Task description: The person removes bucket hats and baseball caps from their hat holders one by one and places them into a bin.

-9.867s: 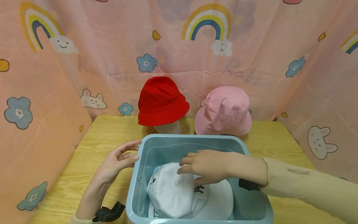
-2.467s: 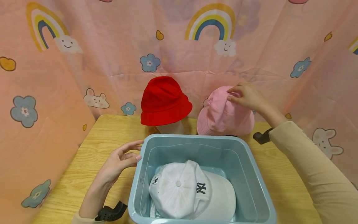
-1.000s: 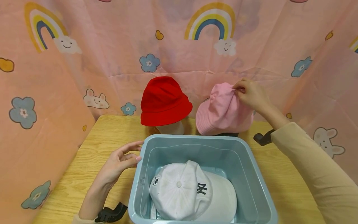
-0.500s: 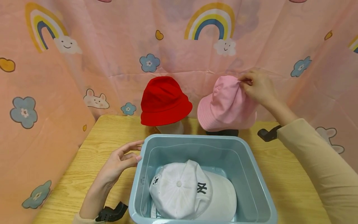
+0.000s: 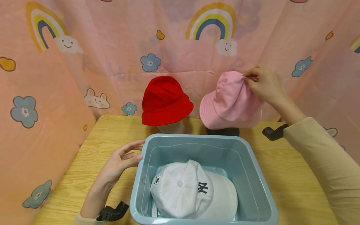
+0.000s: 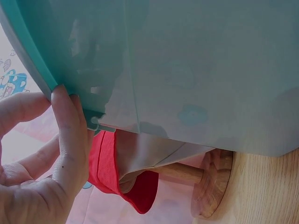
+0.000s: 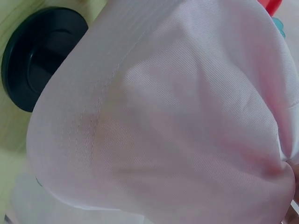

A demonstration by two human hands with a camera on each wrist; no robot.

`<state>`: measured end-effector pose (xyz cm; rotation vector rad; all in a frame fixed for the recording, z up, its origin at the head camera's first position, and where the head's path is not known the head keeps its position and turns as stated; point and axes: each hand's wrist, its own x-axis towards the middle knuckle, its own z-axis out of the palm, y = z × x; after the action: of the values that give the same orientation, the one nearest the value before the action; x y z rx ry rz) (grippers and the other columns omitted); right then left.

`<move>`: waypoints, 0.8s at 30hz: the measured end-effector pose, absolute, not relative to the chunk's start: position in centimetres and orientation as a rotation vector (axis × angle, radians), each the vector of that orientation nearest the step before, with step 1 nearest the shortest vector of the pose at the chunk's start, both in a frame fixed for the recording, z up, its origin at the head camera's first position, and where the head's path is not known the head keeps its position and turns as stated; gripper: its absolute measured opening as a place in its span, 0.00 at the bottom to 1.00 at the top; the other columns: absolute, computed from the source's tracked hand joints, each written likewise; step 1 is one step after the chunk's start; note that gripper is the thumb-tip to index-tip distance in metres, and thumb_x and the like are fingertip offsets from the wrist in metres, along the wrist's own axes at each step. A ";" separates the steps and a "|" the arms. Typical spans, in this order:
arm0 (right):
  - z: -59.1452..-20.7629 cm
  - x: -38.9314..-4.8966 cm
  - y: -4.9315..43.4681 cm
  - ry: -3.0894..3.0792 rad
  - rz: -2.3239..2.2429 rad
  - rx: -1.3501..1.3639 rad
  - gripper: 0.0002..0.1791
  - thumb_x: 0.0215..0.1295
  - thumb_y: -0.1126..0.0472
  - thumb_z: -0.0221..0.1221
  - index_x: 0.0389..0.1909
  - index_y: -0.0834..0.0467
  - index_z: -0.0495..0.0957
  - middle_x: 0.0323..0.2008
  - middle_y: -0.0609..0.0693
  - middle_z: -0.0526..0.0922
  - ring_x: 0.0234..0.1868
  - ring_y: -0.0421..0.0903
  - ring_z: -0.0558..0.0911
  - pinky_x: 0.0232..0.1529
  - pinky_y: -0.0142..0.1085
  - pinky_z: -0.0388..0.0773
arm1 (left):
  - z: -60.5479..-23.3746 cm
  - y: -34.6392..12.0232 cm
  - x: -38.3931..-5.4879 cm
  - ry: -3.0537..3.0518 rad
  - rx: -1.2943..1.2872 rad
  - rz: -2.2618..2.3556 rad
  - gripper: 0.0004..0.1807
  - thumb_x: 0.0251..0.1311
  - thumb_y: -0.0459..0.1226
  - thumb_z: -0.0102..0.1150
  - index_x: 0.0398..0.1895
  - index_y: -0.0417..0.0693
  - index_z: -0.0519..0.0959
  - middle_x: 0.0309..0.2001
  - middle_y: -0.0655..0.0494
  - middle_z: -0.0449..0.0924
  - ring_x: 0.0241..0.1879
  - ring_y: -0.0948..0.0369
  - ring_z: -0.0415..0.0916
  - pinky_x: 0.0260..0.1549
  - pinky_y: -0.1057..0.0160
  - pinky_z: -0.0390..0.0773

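My right hand [image 5: 265, 82] pinches the crown of a pink bucket hat [image 5: 230, 100]. The hat hangs above a black round stand base [image 7: 42, 58], whose upper part is hidden in the head view. My left hand [image 5: 118, 162] touches the left rim of a light blue plastic bin [image 5: 197, 137] with its fingertips, its fingers loosely bent. In the left wrist view, those fingers [image 6: 67, 112] rest at the bin's rim. Inside the bin lies a white baseball cap [image 5: 180, 190] with a dark NY logo, its visor toward the right.
Behind the bin, a red bucket hat [image 5: 166, 103] sits on a pale form; its round wooden base [image 6: 215, 182] shows in the left wrist view. Everything stands on a wood-grain table [image 5: 107, 131]. A pink patterned curtain [image 5: 112, 56] hangs close behind.
My right hand went from over the white cap to the pink hat, pinched its crown and raised it up and rightward, baring more of the black base. My left hand stayed at the rim.
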<state>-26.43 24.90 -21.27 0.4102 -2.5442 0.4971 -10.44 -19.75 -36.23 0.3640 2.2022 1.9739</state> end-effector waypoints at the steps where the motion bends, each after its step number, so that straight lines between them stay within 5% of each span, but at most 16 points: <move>1: -21.2 -26.4 24.9 -2.537 0.489 0.412 0.14 0.64 0.63 0.54 0.46 0.61 0.83 0.41 0.61 0.81 0.38 0.57 0.77 0.36 0.43 0.66 | -36.2 -19.8 -10.4 2.200 0.365 1.976 0.28 0.64 0.32 0.56 0.66 0.38 0.65 0.52 0.51 0.71 0.39 0.63 0.83 0.43 0.60 0.83; 14: -19.7 -24.9 24.5 -2.548 0.435 0.414 0.14 0.64 0.62 0.54 0.45 0.63 0.83 0.42 0.61 0.80 0.40 0.57 0.76 0.38 0.44 0.67 | -36.2 -19.7 -10.4 2.194 0.367 1.987 0.28 0.63 0.32 0.57 0.66 0.38 0.65 0.51 0.52 0.71 0.38 0.64 0.83 0.43 0.61 0.83; 24: -18.3 -23.8 24.3 -2.547 0.414 0.455 0.13 0.62 0.63 0.53 0.42 0.63 0.83 0.41 0.60 0.82 0.39 0.55 0.76 0.37 0.36 0.65 | -36.3 -19.8 -10.4 2.199 0.367 1.984 0.28 0.63 0.32 0.57 0.67 0.38 0.65 0.51 0.53 0.72 0.38 0.63 0.83 0.42 0.61 0.83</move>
<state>-23.82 24.31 -18.28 0.4549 -2.5466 0.4141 -10.43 -19.78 -36.28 0.3671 2.1989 1.9840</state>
